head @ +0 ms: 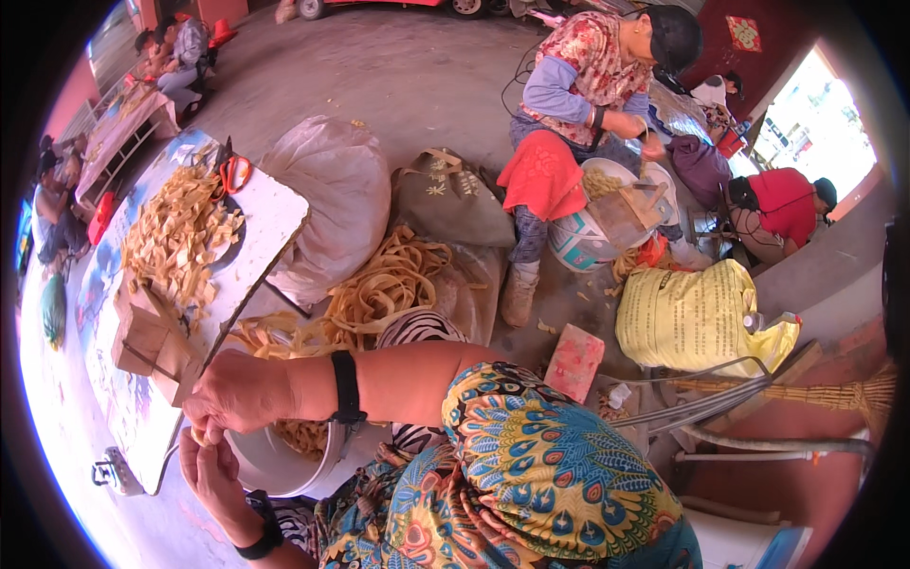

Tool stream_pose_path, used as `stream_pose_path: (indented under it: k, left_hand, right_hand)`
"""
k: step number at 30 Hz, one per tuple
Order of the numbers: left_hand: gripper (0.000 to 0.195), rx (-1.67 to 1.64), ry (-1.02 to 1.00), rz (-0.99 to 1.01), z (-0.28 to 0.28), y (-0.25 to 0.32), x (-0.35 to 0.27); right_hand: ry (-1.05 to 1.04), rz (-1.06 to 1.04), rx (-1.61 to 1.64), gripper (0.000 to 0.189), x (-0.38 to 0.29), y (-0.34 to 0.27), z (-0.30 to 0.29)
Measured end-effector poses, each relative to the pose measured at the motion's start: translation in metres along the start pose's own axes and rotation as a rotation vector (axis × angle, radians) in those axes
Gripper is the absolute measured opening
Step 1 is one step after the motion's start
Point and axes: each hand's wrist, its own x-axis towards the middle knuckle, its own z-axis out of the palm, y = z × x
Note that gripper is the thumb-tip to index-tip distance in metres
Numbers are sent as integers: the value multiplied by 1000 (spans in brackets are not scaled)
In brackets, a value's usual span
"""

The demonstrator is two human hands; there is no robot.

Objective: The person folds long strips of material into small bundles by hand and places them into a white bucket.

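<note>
My right hand [238, 391] and my left hand [210, 466] meet fingertip to fingertip just off the table's edge. Pinched between them is a small tan strip piece [202, 437], mostly hidden by the fingers. Below my hands stands a white bucket [259, 462] with small tan pieces [304, 435] inside. Right beside my right hand, a wooden block [146, 331] with a thin rod across it sits on the white table [274, 213]. Behind the block lies a heap of short cut tan pieces [178, 235]. Scissors with orange handles [233, 175] rest by the heap.
Long tan strips [387, 284] lie coiled beside a large pale sack [327, 199]. A co-worker [590, 92] sits with a bucket [579, 242] between the knees. Near a red brick [574, 363] stand a yellow bag [686, 316] and a straw broom [803, 390]. Other people work farther off.
</note>
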Motion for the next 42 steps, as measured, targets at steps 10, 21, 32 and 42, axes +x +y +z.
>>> stream_pose_path:
  k: [10, 21, 32, 42]
  left_hand:
    - [29, -161, 38, 145, -14, 10, -19]
    - [37, 16, -361, -73, -44, 27, -16]
    - [11, -238, -185, -78, -24, 23, 10]
    - [6, -204, -153, -17, -50, 18, 33]
  right_hand:
    - [-165, 288, 825, 10, 7, -4, 3]
    - [-102, 255, 618, 19, 14, 1, -39]
    - [-192, 253, 218, 12, 15, -5, -17]
    - [-102, 316, 256, 8, 33, 20, -7]
